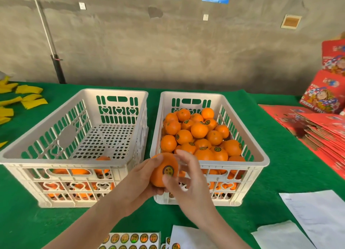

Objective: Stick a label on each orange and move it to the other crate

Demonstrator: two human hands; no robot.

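While our left hand (138, 182) is gripping the orange (158, 174) by the near-left corner of the right crate (262, 160), our right hand (189, 183) is touching its thumb to the label (170, 170), fingers spread loosely, holding nothing.

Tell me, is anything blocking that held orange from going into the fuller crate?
Nothing visible does. The orange, gripped by the left hand, sits at the near rim of the right crate, whose top is open.

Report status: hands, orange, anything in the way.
Left hand grips orange, label on. Right hand thumb presses beside label, fingers loose. Right crate of labelled oranges just behind, nothing between.
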